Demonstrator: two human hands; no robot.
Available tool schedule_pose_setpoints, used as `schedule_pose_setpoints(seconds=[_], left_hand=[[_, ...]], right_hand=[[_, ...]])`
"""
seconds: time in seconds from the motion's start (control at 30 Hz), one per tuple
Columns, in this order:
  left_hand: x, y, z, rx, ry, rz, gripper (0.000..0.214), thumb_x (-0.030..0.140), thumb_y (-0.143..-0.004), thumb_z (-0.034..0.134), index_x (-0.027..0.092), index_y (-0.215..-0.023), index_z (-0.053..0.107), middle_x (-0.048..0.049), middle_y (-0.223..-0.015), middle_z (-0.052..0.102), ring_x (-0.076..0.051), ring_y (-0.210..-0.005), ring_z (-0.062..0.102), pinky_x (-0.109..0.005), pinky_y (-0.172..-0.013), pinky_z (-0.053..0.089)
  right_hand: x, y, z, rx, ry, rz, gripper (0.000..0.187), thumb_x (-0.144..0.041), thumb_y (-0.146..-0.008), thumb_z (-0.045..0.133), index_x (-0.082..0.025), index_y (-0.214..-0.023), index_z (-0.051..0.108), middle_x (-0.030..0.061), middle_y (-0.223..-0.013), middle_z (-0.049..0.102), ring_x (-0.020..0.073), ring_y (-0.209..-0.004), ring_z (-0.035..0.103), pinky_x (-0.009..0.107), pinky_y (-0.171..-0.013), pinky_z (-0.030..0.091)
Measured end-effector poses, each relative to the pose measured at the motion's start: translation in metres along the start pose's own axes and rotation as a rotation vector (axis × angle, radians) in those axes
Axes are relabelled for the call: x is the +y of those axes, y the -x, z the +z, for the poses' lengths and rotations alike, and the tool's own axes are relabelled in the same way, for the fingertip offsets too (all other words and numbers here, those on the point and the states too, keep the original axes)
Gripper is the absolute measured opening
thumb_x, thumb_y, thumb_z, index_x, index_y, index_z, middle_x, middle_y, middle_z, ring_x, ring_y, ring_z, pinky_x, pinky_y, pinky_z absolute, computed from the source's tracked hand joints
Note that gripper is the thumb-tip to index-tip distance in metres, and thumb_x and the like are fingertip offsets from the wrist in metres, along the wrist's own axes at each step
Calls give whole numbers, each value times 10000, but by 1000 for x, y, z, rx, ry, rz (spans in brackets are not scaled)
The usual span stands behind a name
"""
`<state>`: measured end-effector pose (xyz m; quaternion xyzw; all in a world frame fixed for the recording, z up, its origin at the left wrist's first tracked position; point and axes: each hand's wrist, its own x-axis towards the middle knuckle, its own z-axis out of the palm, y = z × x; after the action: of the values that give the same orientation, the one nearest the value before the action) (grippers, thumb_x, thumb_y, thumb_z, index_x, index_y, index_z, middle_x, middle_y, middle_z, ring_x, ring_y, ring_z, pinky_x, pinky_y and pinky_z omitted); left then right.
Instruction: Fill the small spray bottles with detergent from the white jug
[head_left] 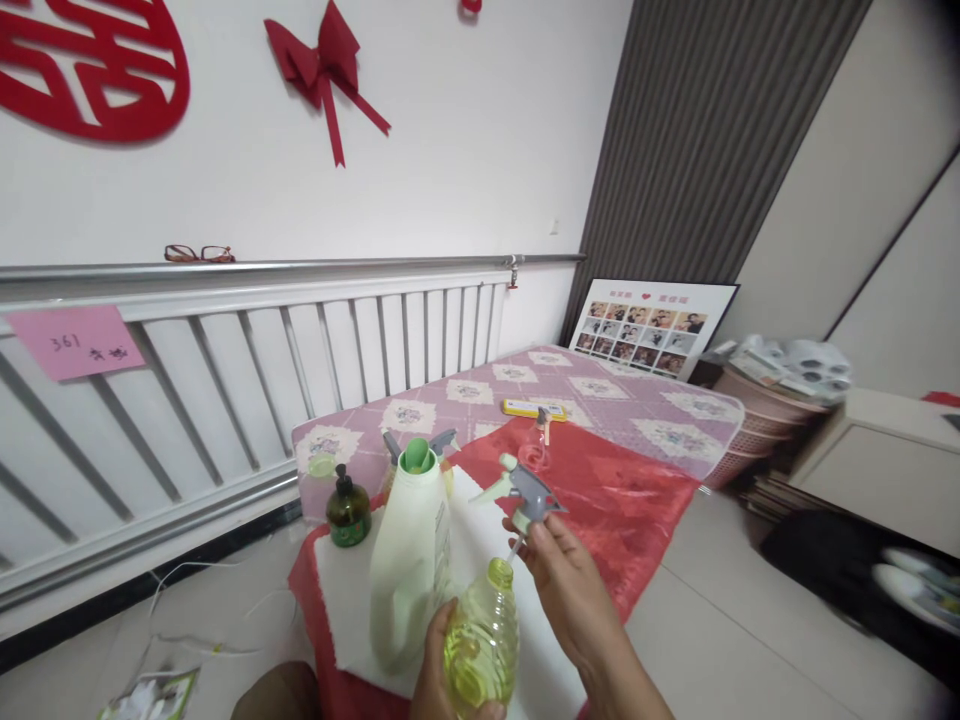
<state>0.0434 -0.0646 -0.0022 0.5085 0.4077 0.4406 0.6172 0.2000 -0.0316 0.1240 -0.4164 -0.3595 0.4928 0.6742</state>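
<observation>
My left hand [439, 655] is wrapped round a clear yellowish spray bottle [484, 640] with its neck uncovered. Between the fingers of my right hand [559, 560] is a grey and pale green spray head [529, 490], raised just above the bottle's mouth. Its thin tube points down at the neck; whether the tip is inside I cannot tell. Left of the bottle stands a big pale green jug [405, 570] with a green spout. A dark pump bottle [348, 508] is beyond it, and another sprayer, partly hidden, shows behind the jug.
A white cloth [349, 620] and a red cloth [637, 500] lie over a table with a purple patterned cover [502, 375]. A small clear spray bottle [535, 445] and a yellow-edged box [534, 409] are farther back. A radiator [360, 350] runs along the left; baskets [750, 400] stand at right.
</observation>
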Motion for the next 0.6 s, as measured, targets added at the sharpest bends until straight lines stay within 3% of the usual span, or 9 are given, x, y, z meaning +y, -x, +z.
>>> schedule_pose_setpoints(seconds=[0.17, 0.27, 0.37, 0.5, 0.6], left_hand=[[-1, 5, 0, 45, 133, 62, 959, 367, -506, 801, 179, -1341, 368, -116, -1197, 597, -290, -1151, 560, -291, -964, 442], [5, 7, -4, 19, 185, -4, 970, 460, -473, 838, 181, -1304, 424, -112, -1116, 647, -298, -1097, 605, -333, -933, 470], [19, -1, -12, 36, 162, -116, 739, 576, -561, 766, 180, -1156, 577, -94, -961, 702, -308, -1010, 652, -383, -888, 505], [42, -13, -35, 126, 37, -231, 629, 655, -601, 685, 199, -1033, 660, -74, -792, 720, -336, -911, 681, -460, -818, 541], [63, -6, -62, 221, -99, -157, 685, 650, -574, 701, 220, -1102, 627, -75, -860, 730, -360, -958, 669, -485, -818, 548]], right_hand=[[-27, -18, -5, 158, -191, -74, 303, -485, -635, 795, -244, -752, 651, -37, -793, 664, 141, -805, 615, 282, -770, 478], [-43, -29, -21, 276, -292, -156, 327, -464, -584, 827, -247, -754, 651, -47, -778, 671, 124, -766, 625, 259, -726, 507], [-48, -39, -46, 357, -351, -158, 370, -490, -575, 816, -261, -827, 669, -52, -769, 665, 112, -719, 623, 234, -667, 517], [-19, -46, -68, 429, -271, -60, 322, -491, -602, 786, -268, -796, 661, -49, -753, 667, 112, -682, 620, 219, -598, 509], [23, -41, -67, 400, -221, 73, 338, -464, -566, 811, -230, -760, 662, -32, -703, 669, 123, -638, 618, 221, -543, 500]])
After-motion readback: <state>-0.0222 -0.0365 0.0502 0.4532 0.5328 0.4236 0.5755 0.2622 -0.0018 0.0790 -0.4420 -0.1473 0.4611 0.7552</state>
